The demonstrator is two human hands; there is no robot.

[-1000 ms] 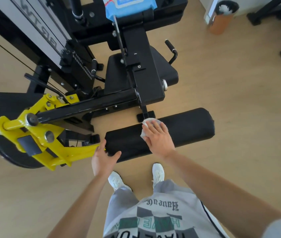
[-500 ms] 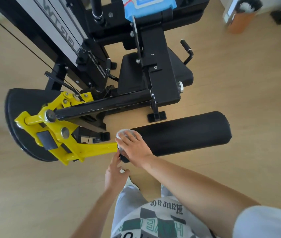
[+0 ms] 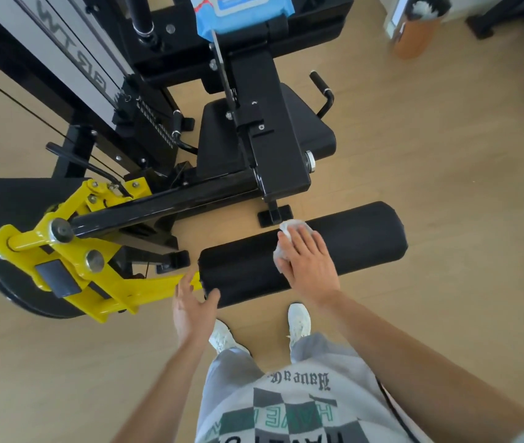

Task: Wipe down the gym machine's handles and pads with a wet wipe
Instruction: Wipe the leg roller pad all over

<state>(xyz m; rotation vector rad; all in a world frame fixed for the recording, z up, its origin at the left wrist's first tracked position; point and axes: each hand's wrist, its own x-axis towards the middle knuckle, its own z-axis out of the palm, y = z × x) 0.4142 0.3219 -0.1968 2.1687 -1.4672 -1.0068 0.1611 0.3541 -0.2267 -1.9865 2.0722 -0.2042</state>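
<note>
Pale wooden flooring point(image 3: 446, 161) is seen across the room, and on it stands a black-framed gym machine whose long black cylindrical padded roller point(image 3: 363, 238) lies crosswise just in front of the person's white shoes point(image 3: 299, 321). Left of the roller, a yellow metal lever arm point(image 3: 110, 282) is joined to its end; beyond the roller a black seat pad point(image 3: 212, 135) and a short black angled handle point(image 3: 323, 91) are seen, and farther beyond it a blue pack of wipes point(image 3: 241, 11) is perched on the frame. Well beyond the roller's right end an orange bin with a dark liner point(image 3: 417, 33) is placed. The right hand point(image 3: 310, 263) is laid flat on top of the roller, near its middle, fingers point(image 3: 299, 241) straight and close together. A crumpled white wet wipe point(image 3: 292, 226) is pressed under them, showing past the fingertips and along the thumb side. The left hand point(image 3: 190, 305) is held spread at the roller's left end, thumb touching it, nothing gripped.
</note>
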